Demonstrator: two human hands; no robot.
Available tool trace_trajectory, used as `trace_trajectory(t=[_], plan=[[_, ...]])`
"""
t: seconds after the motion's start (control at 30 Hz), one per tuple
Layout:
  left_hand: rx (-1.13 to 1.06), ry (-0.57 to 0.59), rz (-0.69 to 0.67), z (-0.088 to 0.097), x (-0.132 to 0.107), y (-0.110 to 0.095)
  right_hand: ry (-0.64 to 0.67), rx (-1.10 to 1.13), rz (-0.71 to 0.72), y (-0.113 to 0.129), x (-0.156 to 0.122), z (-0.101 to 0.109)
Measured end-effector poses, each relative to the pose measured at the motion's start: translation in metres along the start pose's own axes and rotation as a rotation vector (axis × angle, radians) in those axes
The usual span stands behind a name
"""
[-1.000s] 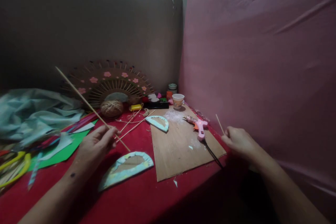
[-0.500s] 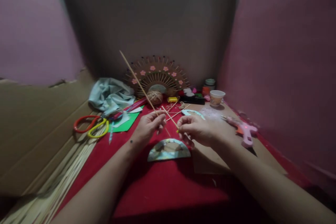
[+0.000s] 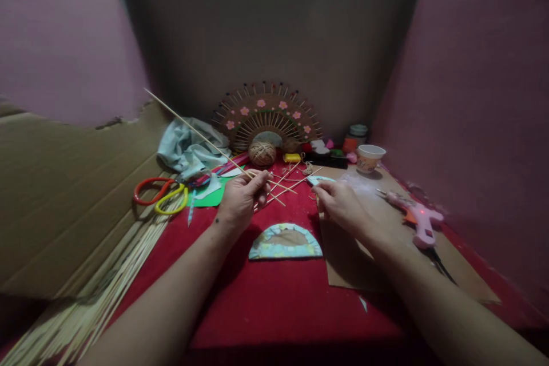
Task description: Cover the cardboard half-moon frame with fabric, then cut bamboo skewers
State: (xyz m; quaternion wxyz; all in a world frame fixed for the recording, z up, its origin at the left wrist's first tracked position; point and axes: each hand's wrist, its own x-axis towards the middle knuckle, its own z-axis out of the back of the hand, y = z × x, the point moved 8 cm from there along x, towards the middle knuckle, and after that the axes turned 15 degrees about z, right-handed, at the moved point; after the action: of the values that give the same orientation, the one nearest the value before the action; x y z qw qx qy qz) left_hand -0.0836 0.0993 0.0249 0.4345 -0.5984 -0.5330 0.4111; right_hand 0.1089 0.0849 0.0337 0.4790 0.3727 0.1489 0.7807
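Holding: our left grip [image 3: 239, 197] pinches a long stick [image 3: 193, 130], slanting up leftward above the red desk [image 3: 266, 303].
Right grip [image 3: 345, 206]: curled near the farther pale-blue arch [image 3: 318, 179]; we cannot tell whether it grasps anything.
Nearer arch [image 3: 285, 251]: lies flat on the desk before us.
Loose sticks [image 3: 309, 176]: crossed just beyond our left grip.
Glue gun [image 3: 425, 223]: on the cardboard [image 3: 343, 271] at our right.
Back: a twine ball [image 3: 262, 154] sits before a flowered fan [image 3: 268, 111].

Left grip [image 3: 240, 197] holding a thin stick [image 3: 197, 132] angled toward ten o'clock; right grip [image 3: 343, 204], contents unclear, at two o'clock from the pale-blue half-ring [image 3: 285, 251].
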Motion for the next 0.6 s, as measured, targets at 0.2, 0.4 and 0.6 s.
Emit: trace_trajectory(t=[0.2, 0.4, 0.6], plan=[[0.125, -0.009, -0.039, -0.004, -0.002, 0.002, -0.069, -0.181, 0.217, 0.015, 0.003, 0.0], [0.374, 0.035, -0.099, -0.016, -0.007, 0.007, -0.166, -0.046, 0.479, 0.069, 0.01, 0.004], [0.712, -0.055, -0.289, -0.02, -0.011, 0.01, -0.132, 0.076, 0.616, 0.118, 0.027, -0.017]])
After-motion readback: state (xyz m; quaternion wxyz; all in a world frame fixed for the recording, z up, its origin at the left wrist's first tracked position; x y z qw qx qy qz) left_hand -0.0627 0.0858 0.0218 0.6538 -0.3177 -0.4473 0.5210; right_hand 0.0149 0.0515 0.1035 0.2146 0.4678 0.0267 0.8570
